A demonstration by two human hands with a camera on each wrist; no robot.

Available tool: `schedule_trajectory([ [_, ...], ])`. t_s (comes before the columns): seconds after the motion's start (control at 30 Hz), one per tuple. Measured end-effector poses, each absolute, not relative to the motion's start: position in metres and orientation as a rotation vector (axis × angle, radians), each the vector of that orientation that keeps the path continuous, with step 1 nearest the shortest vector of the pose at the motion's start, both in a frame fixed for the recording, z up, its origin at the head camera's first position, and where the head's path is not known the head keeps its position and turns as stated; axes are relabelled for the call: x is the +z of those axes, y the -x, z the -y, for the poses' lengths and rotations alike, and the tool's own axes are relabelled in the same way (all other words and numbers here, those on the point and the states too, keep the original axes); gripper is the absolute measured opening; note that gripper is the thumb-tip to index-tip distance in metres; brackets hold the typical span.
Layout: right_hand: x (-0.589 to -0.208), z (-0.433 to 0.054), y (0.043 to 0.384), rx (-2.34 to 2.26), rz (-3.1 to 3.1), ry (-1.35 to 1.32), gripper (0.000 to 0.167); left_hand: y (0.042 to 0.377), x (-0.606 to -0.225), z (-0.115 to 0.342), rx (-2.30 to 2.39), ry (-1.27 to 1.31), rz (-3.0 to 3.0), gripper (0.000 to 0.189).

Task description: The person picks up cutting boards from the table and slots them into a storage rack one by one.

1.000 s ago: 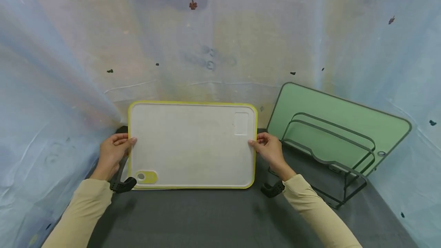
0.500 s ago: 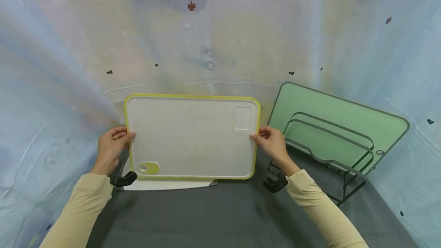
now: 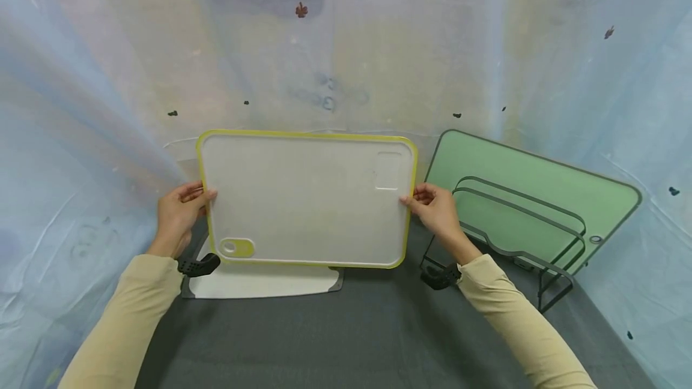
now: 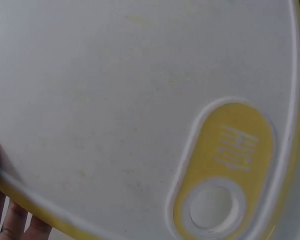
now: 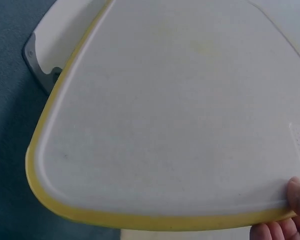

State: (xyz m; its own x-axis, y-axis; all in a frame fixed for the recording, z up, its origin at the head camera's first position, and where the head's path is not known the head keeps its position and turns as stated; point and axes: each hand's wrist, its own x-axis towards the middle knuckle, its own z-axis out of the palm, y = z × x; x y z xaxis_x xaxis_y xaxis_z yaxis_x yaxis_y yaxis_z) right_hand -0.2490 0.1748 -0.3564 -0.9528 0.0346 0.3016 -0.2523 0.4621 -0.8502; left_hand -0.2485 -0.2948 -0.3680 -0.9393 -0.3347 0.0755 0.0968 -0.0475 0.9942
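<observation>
Hands pinch a yellow-edged board by its ends, partly hiding a grey-cornered white board.

The rectangular, round-cornered white board is showing a yellow rim, faint yellowish smudges and a yellow oval inset carrying whitish markings. A flat, grey-cornered second white board is lying beneath in plain white. The dark-edged rectangular green board is showing pale green, the bent-wire rack dark grey. The sheet-like backdrop is blending blue, lilac and yellow behind scattered brown leaf motifs.
</observation>
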Motion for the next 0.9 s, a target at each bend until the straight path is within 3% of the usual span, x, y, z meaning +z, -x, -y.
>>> schedule_trajectory([
  [0.33,-0.345,-0.180,0.255,1.541,2.372,-0.224,0.029,0.260,-0.353,0.288,-2.044,-0.214,1.895,0.020],
  [0.9,-0.323,-0.193,0.263,1.559,2.352,-0.254,0.033,0.284,-0.346,0.272,-2.044,-0.214,1.799,0.023],
])
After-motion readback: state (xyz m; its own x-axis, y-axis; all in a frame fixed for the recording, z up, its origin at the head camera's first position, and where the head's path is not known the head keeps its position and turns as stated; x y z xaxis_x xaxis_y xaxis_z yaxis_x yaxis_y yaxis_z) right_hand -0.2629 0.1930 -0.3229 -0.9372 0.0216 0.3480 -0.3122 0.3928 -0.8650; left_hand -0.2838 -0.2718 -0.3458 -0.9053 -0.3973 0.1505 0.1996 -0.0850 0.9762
